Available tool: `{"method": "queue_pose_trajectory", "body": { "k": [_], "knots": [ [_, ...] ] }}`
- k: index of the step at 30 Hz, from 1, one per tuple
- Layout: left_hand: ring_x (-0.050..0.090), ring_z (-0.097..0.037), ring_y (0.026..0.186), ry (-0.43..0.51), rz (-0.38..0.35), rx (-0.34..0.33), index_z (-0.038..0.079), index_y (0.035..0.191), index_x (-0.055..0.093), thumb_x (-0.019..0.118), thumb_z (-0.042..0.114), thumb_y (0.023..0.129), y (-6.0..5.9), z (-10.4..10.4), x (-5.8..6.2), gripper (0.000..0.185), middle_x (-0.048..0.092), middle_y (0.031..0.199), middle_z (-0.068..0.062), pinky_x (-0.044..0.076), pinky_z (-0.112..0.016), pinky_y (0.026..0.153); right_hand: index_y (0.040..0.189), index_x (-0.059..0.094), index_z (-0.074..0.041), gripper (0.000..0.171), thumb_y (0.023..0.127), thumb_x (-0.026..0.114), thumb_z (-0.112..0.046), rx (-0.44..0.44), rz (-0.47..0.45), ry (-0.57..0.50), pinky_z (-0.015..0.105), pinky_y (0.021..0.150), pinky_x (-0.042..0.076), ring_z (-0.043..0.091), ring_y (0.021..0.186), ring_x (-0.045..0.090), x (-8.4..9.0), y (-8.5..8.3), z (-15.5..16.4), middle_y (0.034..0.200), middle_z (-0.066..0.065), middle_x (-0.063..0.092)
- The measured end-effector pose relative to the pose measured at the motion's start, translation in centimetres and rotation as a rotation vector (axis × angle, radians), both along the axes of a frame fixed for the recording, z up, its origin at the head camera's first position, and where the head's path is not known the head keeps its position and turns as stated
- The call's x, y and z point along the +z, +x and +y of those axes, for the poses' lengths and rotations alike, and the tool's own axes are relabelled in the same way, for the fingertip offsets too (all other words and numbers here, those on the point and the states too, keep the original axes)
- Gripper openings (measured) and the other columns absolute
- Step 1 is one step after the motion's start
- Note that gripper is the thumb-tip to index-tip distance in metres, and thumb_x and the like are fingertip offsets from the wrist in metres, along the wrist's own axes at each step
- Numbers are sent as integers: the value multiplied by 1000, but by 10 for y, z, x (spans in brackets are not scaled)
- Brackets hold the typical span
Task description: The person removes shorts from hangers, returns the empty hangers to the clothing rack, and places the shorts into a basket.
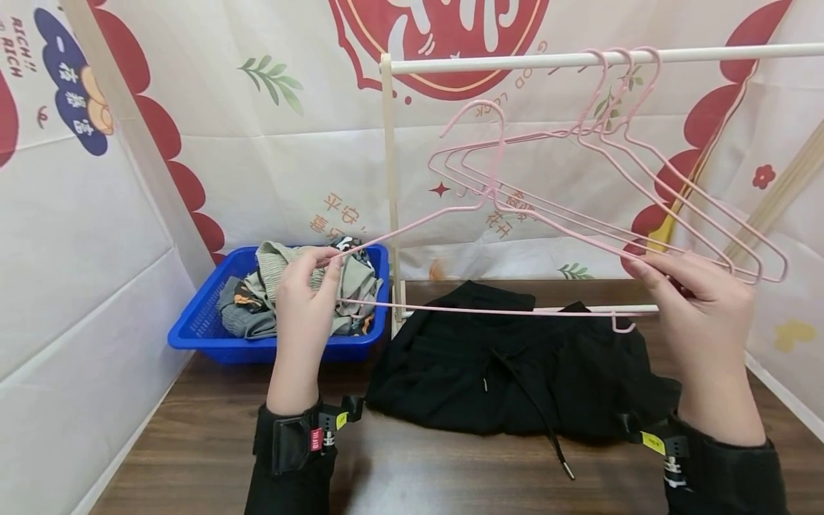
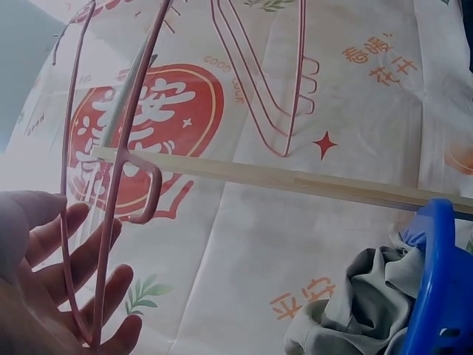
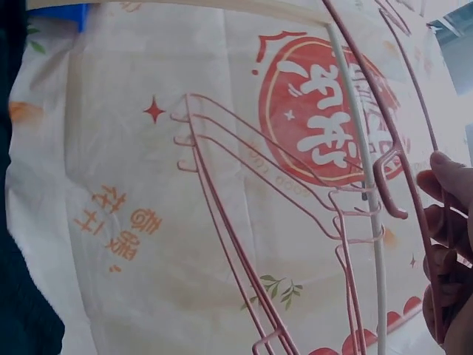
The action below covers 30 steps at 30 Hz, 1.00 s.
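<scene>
A pink clothes hanger (image 1: 412, 309) is held up in front of the rack, its hook pointing upward. My left hand (image 1: 307, 293) pinches its left shoulder between thumb and fingers, and in the left wrist view the other fingers of that hand (image 2: 66, 274) spread beside the wire. At the opposite end my right hand (image 1: 704, 307) grips the right shoulder. Below the hanger, black drawstring pants (image 1: 515, 372) lie bunched on the wooden table (image 1: 438, 472), the cord trailing toward the front.
Several pink hangers (image 1: 644, 154) hang from the white rail (image 1: 515, 63) of a rack behind the hands. At the left a blue basket (image 1: 212, 345) holds crumpled grey and patterned clothes (image 1: 357, 286). Printed cloth (image 1: 283, 179) walls the back and sides.
</scene>
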State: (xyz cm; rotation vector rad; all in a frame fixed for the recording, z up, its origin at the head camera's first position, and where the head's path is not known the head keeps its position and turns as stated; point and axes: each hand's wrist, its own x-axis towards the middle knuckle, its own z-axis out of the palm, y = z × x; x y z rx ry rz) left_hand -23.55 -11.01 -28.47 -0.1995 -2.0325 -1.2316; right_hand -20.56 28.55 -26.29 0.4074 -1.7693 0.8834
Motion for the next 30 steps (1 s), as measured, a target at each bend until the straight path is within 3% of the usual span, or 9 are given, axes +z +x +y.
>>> {"method": "queue_pose_trajectory", "body": {
  "k": [7, 12, 17, 20, 24, 30],
  "knots": [
    [59, -20, 107, -7, -15, -33, 13, 109, 70, 62, 27, 97, 1, 1, 1, 20, 67, 111, -3, 43, -45, 94, 92, 75, 7, 12, 81, 76, 3, -77, -41, 36, 14, 66, 30, -6, 72, 45, -3, 5, 11, 88, -32, 59],
    [59, -18, 107, 9, -44, -61, 14, 111, 69, 60, 28, 98, 3, 1, 1, 21, 67, 112, -1, 44, -44, 94, 92, 75, 7, 13, 80, 76, 5, -95, -59, 19, 13, 69, 32, -5, 76, 48, -6, 8, 18, 91, -33, 61],
    [59, -18, 106, 54, -55, -36, 14, 115, 68, 57, 29, 99, 4, -1, 2, 25, 64, 114, -2, 46, -45, 93, 92, 74, 9, 11, 83, 74, 4, -71, -58, 6, 12, 67, 35, -3, 75, 51, -8, 11, 25, 92, -30, 63],
    [57, -18, 110, 110, -64, -9, 15, 125, 62, 55, 29, 100, 5, -4, 1, 30, 60, 123, -2, 46, -44, 94, 93, 73, 10, 11, 85, 72, 3, -79, -69, 4, 12, 64, 34, -3, 72, 49, -8, 14, 29, 92, -31, 62],
    [56, -17, 115, 167, -74, 5, 17, 136, 52, 54, 29, 100, 6, -6, 1, 37, 57, 132, 4, 44, -42, 98, 92, 73, 10, 11, 85, 72, 1, -128, -97, -23, 12, 64, 33, -3, 71, 45, -8, 20, 33, 88, -32, 60],
    [55, -14, 113, 186, -67, -4, 17, 135, 51, 53, 26, 101, 7, -5, 3, 36, 59, 128, 5, 43, -40, 98, 97, 73, 10, 16, 89, 70, -3, -217, -178, -83, 12, 66, 33, -2, 70, 44, -7, 28, 41, 83, -28, 57]
  ]
}}
